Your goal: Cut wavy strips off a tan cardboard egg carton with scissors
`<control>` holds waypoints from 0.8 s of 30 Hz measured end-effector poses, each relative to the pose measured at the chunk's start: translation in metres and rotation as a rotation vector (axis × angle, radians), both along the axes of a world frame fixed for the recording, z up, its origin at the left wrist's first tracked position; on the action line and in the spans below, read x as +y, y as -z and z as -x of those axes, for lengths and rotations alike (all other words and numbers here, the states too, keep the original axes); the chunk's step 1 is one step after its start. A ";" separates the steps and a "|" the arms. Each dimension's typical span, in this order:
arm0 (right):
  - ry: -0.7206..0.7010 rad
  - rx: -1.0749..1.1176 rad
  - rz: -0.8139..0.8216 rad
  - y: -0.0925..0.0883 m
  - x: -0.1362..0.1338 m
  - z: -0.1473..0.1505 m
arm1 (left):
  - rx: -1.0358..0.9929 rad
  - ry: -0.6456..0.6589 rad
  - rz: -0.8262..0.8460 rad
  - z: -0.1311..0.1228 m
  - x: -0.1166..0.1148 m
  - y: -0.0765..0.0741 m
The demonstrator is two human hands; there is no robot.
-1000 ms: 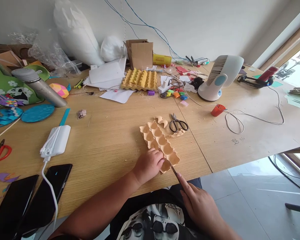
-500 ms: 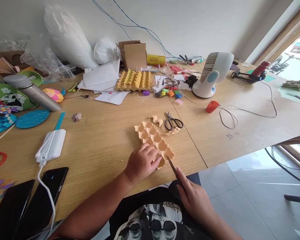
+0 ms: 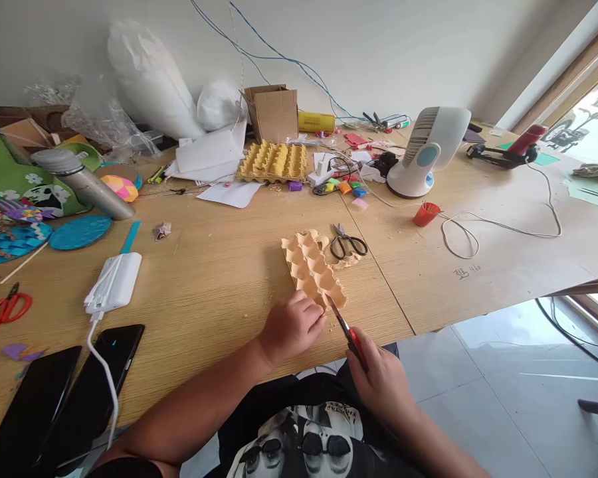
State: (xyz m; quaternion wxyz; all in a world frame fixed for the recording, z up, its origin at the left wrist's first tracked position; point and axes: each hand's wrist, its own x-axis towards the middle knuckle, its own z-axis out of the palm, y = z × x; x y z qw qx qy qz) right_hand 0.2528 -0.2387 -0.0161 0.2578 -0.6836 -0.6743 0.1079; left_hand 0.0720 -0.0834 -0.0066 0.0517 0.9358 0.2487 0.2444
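A tan pulp egg carton piece (image 3: 313, 264) with two rows of cups lies on the table in front of me. My left hand (image 3: 294, 325) is closed at its near end, the fingers curled on the edge; the thumb side faces the blade. In my right hand (image 3: 379, 375) is a box cutter (image 3: 347, 332) with a dark and red handle, its blade tip touching the carton's near right end. Black-handled scissors (image 3: 347, 244) rest just beyond, on top of a torn carton scrap (image 3: 349, 261). Another scrap (image 3: 321, 240) sits against the carton's far end.
A yellow egg tray (image 3: 274, 162) lies at the back by a cardboard box (image 3: 273, 114). To the right stand a white fan (image 3: 428, 156) and a red cup (image 3: 426, 214). A power bank (image 3: 114, 282), two phones (image 3: 104, 362) and red-handled scissors (image 3: 6, 308) lie left.
My left hand has slid back to the carton's near end, uncovering more cups. The carton has turned a little. The cutter has tilted, showing its red part, and the view has shifted slightly left.
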 end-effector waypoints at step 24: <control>0.021 -0.180 -0.055 0.000 0.031 0.016 | -0.142 -0.070 0.125 0.002 0.007 -0.004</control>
